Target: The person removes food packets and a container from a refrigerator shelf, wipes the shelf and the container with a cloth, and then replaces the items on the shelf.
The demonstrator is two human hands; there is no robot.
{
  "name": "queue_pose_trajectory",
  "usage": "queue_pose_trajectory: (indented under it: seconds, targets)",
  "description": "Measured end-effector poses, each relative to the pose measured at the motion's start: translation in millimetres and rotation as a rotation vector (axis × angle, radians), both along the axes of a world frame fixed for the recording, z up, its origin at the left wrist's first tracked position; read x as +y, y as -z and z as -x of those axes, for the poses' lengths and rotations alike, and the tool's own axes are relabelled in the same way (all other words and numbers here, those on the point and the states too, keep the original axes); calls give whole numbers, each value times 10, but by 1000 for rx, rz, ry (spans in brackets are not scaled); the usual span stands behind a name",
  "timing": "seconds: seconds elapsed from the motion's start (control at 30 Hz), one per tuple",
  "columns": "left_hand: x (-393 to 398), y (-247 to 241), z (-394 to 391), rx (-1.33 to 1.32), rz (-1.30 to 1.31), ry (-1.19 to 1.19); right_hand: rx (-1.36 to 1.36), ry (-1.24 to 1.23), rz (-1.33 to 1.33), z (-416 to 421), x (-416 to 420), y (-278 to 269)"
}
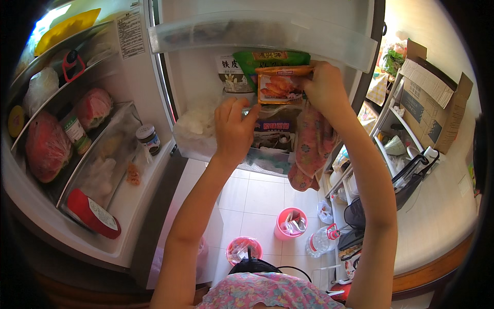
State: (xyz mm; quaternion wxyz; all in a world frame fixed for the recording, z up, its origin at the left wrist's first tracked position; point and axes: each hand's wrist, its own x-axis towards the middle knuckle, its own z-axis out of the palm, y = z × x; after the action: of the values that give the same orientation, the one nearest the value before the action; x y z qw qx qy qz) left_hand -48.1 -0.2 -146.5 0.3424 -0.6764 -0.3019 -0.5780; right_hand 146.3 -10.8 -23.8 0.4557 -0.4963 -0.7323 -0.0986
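My right hand (pixel 326 87) grips the right end of an orange food packet (pixel 283 71) in the open fridge door. Directly below it, a second orange packet (pixel 279 89) with a picture of cooked meat is partly covered by my fingers. My left hand (pixel 236 129) is over the front of the clear lower door bin (pixel 193 141), fingers curled; its fingertips are hidden. Behind the packets stand a green bag (pixel 245 63) and a white pouch (pixel 234 79) with writing. Dark packets (pixel 274 127) lie in the bin. A pink floral cloth (pixel 312 146) hangs over its right end.
Left, the fridge shelves carry wrapped red produce (pixel 48 146), a jar (pixel 148 139) and a red-lidded container (pixel 93 214). A clear upper door bin (pixel 262 33) spans above my hands. Pink bins (pixel 291 224), a water bottle (pixel 323 240) and a rack with a cardboard box (pixel 428 104) stand beyond.
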Motion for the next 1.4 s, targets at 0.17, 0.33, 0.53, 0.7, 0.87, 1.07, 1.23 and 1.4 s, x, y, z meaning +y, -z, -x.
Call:
queue_pose_trajectory:
  seconds: [0.17,0.33,0.53,0.7,0.87,1.07,1.23,1.4]
  targets:
    - [-11,-150,49,184,66,69,-105,-37,136,12,136,67]
    - [-53,-290,19,170,173,122,-106,-153,113,42,-43,43]
    - [-497,-113,-177,-92,352,448,147,-290,69,-111,-552,111]
    - [-962,48,-644,-87,767,783,353,-296,163,-307,-873,211]
    - [-866,13,-746,-45,721,880,341,-165,202,-775,-1342,440]
    - [-948,-175,-1095,-310,1229,1364,251,36,449,-1178,-1619,821]
    - [-944,-317,-1392,-271,1140,1526,599,-462,383,-1129,-1530,933]
    - [-972,-840,-1029,-67,404,733,375,-151,-117,-1571,-1315,390]
